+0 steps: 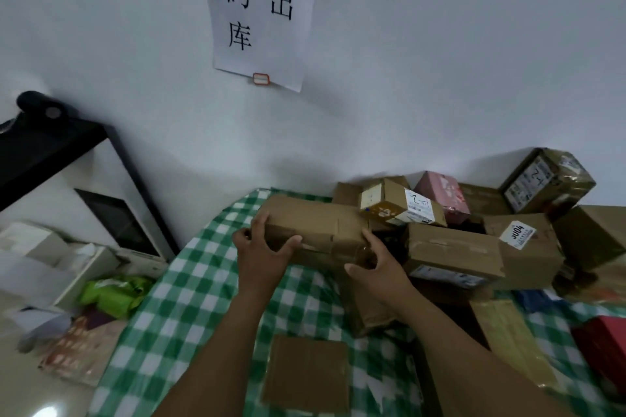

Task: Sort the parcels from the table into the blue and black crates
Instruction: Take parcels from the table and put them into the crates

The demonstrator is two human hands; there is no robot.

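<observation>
A long brown cardboard parcel (315, 227) lies across the far part of the green-and-white checked table (189, 298). My left hand (262, 247) grips its left end and my right hand (376, 271) grips its right end. Behind and to the right, several more cardboard parcels are heaped against the wall, among them one with a white label (403, 206), a pink box (443, 193) and a big box marked 3004 (521, 247). A flat brown parcel (306, 372) lies on the near part of the table. No blue or black crate is in view.
A white wall with a paper sign (261, 10) rises behind the table. To the left, a black-framed white unit (111, 200), white boxes (40, 247) and a green bag (115, 293) sit lower down. A red box (603, 345) lies at the table's right edge.
</observation>
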